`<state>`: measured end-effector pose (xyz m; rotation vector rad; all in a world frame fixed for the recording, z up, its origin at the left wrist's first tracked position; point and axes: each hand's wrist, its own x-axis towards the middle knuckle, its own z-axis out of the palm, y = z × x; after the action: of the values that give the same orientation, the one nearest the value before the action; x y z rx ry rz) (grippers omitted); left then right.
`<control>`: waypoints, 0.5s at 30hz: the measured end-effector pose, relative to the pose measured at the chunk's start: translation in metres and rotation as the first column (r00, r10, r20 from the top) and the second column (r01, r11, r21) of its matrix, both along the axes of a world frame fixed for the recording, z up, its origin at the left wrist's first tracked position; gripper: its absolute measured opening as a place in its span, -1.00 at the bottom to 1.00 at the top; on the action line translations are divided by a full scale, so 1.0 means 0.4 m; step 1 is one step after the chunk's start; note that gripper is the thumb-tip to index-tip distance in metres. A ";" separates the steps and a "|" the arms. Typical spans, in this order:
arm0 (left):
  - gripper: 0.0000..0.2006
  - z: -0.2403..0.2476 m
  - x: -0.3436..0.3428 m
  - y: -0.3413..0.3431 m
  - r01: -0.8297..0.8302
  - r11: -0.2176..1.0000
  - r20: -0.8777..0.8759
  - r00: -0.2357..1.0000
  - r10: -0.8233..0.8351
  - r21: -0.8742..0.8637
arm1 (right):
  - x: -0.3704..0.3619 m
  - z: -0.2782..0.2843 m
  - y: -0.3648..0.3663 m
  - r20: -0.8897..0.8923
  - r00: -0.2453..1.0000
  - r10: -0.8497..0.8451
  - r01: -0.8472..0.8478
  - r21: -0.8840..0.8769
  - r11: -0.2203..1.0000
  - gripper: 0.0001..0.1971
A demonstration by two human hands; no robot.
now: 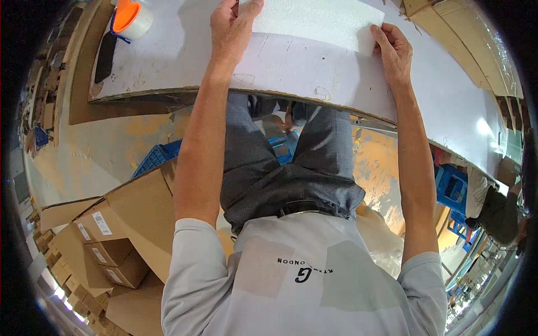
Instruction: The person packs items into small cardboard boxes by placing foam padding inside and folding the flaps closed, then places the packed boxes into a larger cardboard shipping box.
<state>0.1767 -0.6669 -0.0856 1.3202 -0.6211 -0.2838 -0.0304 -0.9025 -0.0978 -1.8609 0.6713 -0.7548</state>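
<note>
A sheet of white foam (pixel 319 21) spans my two hands above the light table top (pixel 291 67); its far edge runs out of the picture. My left hand (pixel 232 28) pinches the sheet's left end between thumb and fingers, partly cut off by the upper edge. At the other end, my right hand (pixel 393 49) grips the lower right corner, thumb on top and fingers curled. Both forearms reach forward over the table's near edge.
At the table's far left stand a white tub with an orange lid (pixel 126 15) and a flat black object (pixel 105 57). Cardboard (pixel 465 39) lies at the right. Beside me on the left is an opened carton (pixel 140 207) holding smaller boxes. A blue plastic stool (pixel 451 185) stands right.
</note>
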 end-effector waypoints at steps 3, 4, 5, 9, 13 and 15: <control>-0.78 -0.003 0.008 -0.001 -0.006 0.999 0.022 1.000 0.005 0.039 | -0.002 -0.001 -0.003 -0.008 1.000 0.002 -0.002 -0.001 1.000 -0.67; -0.77 -0.008 0.011 -0.002 -0.004 0.999 0.038 0.999 0.003 0.036 | -0.003 -0.002 -0.003 -0.011 1.000 0.006 -0.006 -0.001 1.000 -0.67; -0.77 -0.014 0.014 -0.005 -0.005 0.999 0.037 0.999 0.004 0.035 | -0.002 -0.002 -0.004 -0.011 1.000 0.007 -0.007 -0.002 1.000 -0.67; -0.79 -0.011 0.005 -0.006 0.008 0.999 -0.007 1.000 -0.008 -0.038 | 0.000 0.000 0.001 0.018 1.000 0.021 -0.022 0.008 1.000 -0.68; -0.79 -0.011 0.005 -0.005 -0.029 0.998 0.021 0.999 0.028 0.048 | -0.006 0.000 -0.002 0.005 0.999 0.035 -0.035 0.001 0.999 -0.67; -0.79 -0.011 0.008 -0.004 -0.022 0.999 0.031 0.999 0.021 0.033 | -0.004 0.003 0.001 0.009 0.999 0.033 -0.033 -0.006 0.999 -0.68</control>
<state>0.1801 -0.6684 -0.0901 1.3648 -0.6298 -0.2581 -0.0322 -0.9021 -0.0967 -1.8685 0.6319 -0.7436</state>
